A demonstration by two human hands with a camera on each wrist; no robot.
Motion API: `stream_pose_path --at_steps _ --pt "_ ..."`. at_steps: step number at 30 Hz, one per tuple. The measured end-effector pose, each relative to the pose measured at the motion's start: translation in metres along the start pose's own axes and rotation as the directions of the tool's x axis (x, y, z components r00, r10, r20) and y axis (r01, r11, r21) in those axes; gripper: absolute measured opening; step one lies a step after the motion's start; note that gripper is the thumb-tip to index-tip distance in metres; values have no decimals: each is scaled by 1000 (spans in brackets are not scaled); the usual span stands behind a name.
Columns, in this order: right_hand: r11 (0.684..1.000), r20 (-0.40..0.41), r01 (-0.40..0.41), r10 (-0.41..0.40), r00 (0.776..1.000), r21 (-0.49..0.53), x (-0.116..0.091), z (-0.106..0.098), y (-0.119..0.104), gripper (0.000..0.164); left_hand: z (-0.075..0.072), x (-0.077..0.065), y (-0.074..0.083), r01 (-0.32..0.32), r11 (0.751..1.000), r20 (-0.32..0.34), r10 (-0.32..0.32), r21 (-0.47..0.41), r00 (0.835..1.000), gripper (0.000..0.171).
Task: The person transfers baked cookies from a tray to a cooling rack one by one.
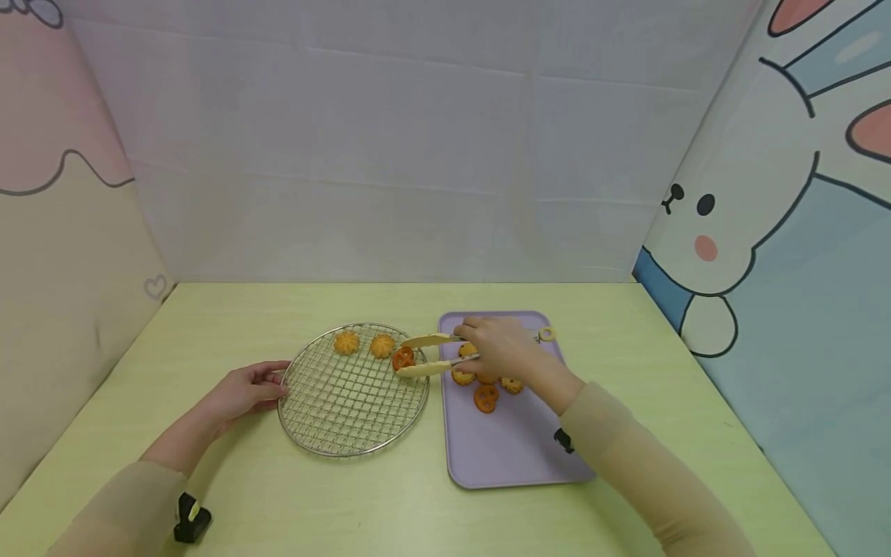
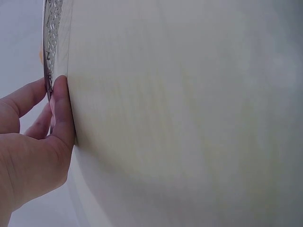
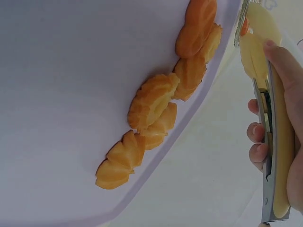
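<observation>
My left hand holds the left rim of a round wire rack; in the left wrist view its thumb and fingers meet at that rim. My right hand grips tongs with cream tips and a metal body, reaching left from above the tray. Between the tips, at the rack's right edge, is a reddish-brown pretzel-shaped cookie. Two golden ridged cookies lie on the rack's far part. Several more cookies lie on the purple tray.
Rack and tray stand side by side on a pale yellow table. A white wall rises behind it. Panels with cartoon drawings stand at both sides. Each wrist carries a small black device.
</observation>
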State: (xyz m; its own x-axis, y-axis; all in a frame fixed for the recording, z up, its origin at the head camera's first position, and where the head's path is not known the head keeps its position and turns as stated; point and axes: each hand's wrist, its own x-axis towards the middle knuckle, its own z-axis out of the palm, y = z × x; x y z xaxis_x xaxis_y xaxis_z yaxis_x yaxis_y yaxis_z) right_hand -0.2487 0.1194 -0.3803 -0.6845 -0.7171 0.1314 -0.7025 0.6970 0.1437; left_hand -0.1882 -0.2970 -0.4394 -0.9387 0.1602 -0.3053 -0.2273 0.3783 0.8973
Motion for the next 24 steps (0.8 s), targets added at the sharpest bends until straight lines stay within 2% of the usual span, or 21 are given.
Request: stream_pose_path --at_steps 5,14,18,24 --pt "1000 5 6 -6 1000 -18 1 1 0 59 1 -1 1 2 1000 -3 -2 -2 1000 63" --pt "999 28 -40 39 999 35 -3 -5 0 62 2 -2 2 6 1000 -6 -7 -7 1000 62" --pt "998 14 -44 43 999 45 -8 -11 1 62 2 -2 3 7 1000 -12 -7 -8 1000 63" --pt "999 -23 -33 33 999 -5 -21 -23 2 61 2 -4 5 7 1000 -12 -7 -3 1000 62"
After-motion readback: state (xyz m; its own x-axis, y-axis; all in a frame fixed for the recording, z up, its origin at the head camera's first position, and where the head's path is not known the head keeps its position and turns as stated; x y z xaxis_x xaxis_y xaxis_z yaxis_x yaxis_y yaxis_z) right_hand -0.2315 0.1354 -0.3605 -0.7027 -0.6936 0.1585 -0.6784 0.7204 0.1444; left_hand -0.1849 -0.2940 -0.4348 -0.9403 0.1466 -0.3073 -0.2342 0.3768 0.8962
